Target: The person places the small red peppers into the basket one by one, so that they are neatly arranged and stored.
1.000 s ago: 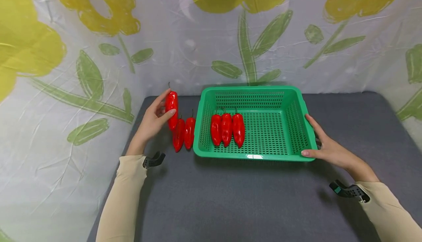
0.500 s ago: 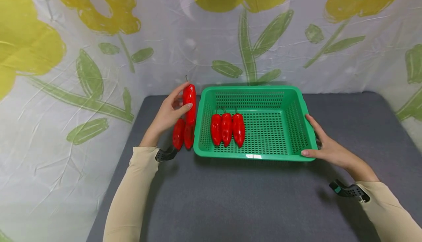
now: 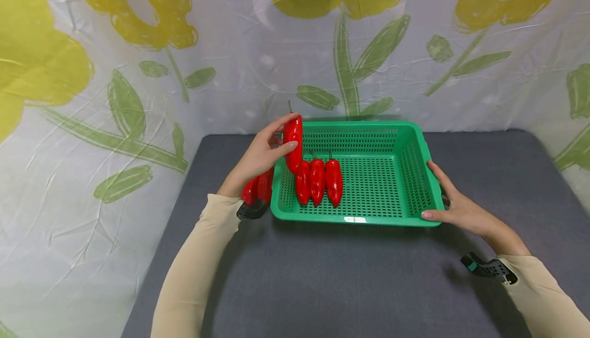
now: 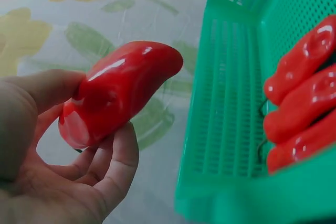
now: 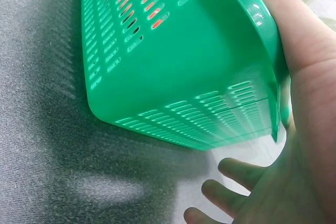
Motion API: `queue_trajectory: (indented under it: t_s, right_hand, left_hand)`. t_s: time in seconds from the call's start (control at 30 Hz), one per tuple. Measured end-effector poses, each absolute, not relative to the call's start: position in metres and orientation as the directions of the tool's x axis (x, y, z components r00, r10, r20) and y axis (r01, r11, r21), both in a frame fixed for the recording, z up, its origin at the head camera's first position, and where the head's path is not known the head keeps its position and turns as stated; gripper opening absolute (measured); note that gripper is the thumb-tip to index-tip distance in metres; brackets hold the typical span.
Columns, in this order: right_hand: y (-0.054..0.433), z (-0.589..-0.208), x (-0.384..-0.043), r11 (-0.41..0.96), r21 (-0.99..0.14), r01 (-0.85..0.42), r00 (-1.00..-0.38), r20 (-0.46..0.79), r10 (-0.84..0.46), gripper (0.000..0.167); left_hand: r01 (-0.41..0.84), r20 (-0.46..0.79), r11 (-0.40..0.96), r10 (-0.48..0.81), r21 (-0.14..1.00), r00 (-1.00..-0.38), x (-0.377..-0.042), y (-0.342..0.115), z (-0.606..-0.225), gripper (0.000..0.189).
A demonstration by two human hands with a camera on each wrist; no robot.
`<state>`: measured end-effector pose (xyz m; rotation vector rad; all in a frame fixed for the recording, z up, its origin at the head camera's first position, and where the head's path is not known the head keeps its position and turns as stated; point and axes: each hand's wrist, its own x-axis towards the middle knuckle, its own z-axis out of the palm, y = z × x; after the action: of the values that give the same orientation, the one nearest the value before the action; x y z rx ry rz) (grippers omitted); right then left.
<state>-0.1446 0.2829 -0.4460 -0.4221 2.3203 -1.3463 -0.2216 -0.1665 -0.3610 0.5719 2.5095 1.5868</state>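
Observation:
My left hand (image 3: 258, 160) pinches a glossy red pepper (image 3: 295, 128) between thumb and fingers, stem up in the head view, over the left end of a green plastic basket (image 3: 350, 219). In the left wrist view the held pepper (image 4: 123, 85) shows beside the basket's slotted wall (image 4: 220, 98). Three red peppers (image 3: 334, 184) lie side by side at the left on the basket floor. At the basket's right end my right hand (image 3: 463, 212) holds the rim, thumb over it; in the right wrist view several fingers (image 5: 223, 198) extend below, off the wall.
Two more red peppers (image 3: 264, 187) lie on the grey table (image 3: 341, 276) left of the basket, partly hidden by my left wrist. A white cloth with painted flowers (image 3: 249, 71) hangs behind the table and along its left side.
My left hand has carried the pepper rightward, from above the peppers on the table to over the basket's left rim. The right hand and basket have stayed in place.

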Motion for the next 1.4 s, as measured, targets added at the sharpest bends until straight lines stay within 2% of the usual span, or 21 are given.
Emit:
queue_trajectory:
  t_s: [0.3,0.6,0.87,1.17,1.4]
  right_hand:
    - [0.282,-0.445,-0.144,0.472,-0.881,-0.042,-0.862,-0.207,-0.462,0.114]
    - [0.283,-0.446,-0.145,0.458,-0.888,-0.034,-0.864,-0.205,-0.461,0.113]
    - [0.283,-0.447,-0.146,0.453,-0.891,-0.032,-0.863,-0.204,-0.462,0.113]
    - [0.282,-0.446,-0.146,0.467,-0.884,-0.035,-0.867,-0.205,-0.454,0.115]
    - [0.282,-0.447,-0.146,0.462,-0.886,-0.033,-0.868,-0.204,-0.453,0.114]
  left_hand:
    - [0.226,0.077,0.344,0.396,0.911,-0.915,-0.218,-0.132,-0.338,0.061]
    - [0.248,0.112,0.259,0.446,0.934,-0.888,-0.246,-0.106,-0.353,0.060]
    - [0.169,0.070,0.161,0.487,0.972,-0.870,-0.261,-0.081,-0.369,0.062]
    - [0.052,-0.063,0.215,0.495,0.975,-0.866,-0.269,-0.062,-0.399,0.067]
    - [0.051,-0.130,0.322,0.517,0.945,-0.846,-0.269,-0.052,-0.417,0.067]
